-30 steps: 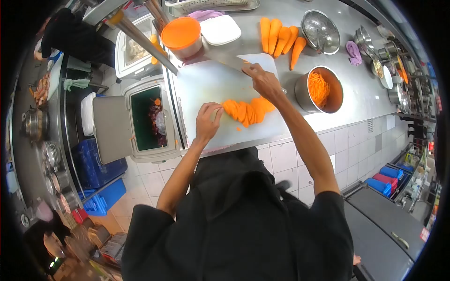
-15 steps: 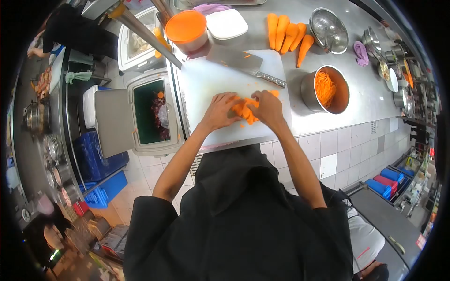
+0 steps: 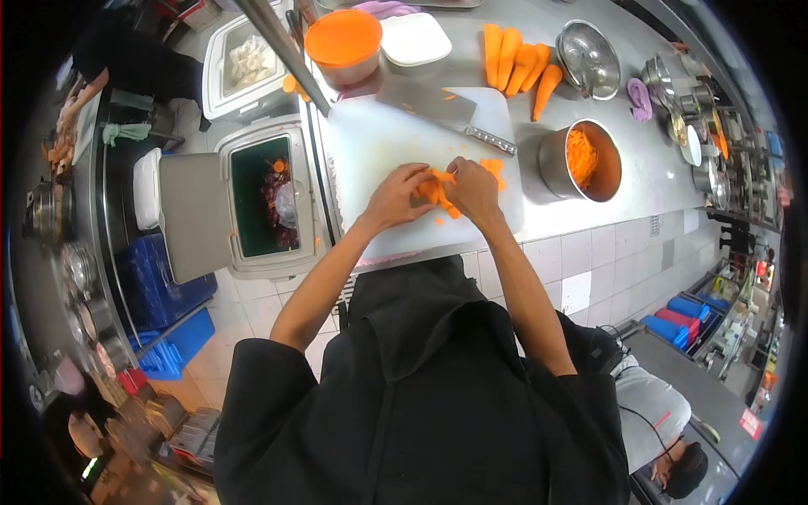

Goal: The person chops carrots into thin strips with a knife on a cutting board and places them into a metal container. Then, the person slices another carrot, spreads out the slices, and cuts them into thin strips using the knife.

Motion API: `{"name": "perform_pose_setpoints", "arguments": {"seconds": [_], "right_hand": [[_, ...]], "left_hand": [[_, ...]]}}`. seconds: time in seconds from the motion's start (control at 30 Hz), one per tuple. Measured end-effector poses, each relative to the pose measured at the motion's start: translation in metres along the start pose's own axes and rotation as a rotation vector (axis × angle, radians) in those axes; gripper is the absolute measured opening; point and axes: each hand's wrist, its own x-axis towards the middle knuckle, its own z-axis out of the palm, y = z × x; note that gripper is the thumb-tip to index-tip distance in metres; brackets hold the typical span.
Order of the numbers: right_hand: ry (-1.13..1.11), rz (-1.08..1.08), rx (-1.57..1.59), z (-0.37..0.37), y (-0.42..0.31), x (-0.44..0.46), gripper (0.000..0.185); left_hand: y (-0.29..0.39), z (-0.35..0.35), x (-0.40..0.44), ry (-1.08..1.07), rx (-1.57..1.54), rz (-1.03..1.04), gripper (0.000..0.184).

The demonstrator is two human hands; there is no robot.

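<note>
A small heap of orange carrot slices (image 3: pixel 436 192) lies on the white cutting board (image 3: pixel 362 139). My left hand (image 3: pixel 394 200) curls round the heap from the left, thumb and fingers against the slices. From the right, my right hand (image 3: pixel 473 192) is closed on the same slices, its fingertips partly hidden behind the hand. More carrot pieces (image 3: pixel 494 171) lie just beyond my right hand. A cleaver (image 3: pixel 433 108) rests flat across the top of the board, its handle pointing right, with orange scraps on its blade.
Right of the board stands a steel pot (image 3: pixel 555 164) of shredded carrot. Whole peeled carrots (image 3: pixel 507 57) and a steel bowl (image 3: pixel 589 59) lie behind. An orange-lidded tub (image 3: pixel 342 38) and a white container (image 3: pixel 415 39) stand at the back. An open waste bin (image 3: pixel 225 202) adjoins the left edge.
My right hand has drawn its fingers in tighter on the slices, uncovering more carrot pieces on its right. My left hand stays beside the heap. The view has shifted slightly.
</note>
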Motion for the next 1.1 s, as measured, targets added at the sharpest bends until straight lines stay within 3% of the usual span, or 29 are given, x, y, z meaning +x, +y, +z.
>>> {"name": "perform_pose_setpoints", "arguments": {"seconds": [0.17, 0.47, 0.57, 0.67, 0.9, 1.1], "right_hand": [[0.045, -0.064, -0.070, 0.003, 0.001, 0.004, 0.017], [-0.017, 0.058, -0.068, 0.005, -0.013, 0.009, 0.017], [0.039, 0.105, 0.135, -0.015, -0.013, -0.001, 0.018], [0.095, 0.069, 0.219, -0.019, -0.013, -0.006, 0.019], [0.032, -0.098, 0.008, 0.019, -0.025, 0.010, 0.017], [0.029, -0.083, -0.062, 0.030, -0.030, 0.010, 0.014]], "left_hand": [[0.003, -0.002, -0.002, 0.008, -0.016, -0.010, 0.057], [0.004, -0.003, -0.003, -0.021, -0.069, -0.053, 0.067], [0.017, -0.015, -0.005, 0.082, -0.006, -0.073, 0.062], [0.022, -0.025, -0.011, 0.200, 0.033, -0.553, 0.045], [0.023, -0.007, 0.005, 0.128, 0.270, -0.633, 0.032], [0.022, -0.008, 0.017, 0.192, 0.096, -0.672, 0.021]]}}
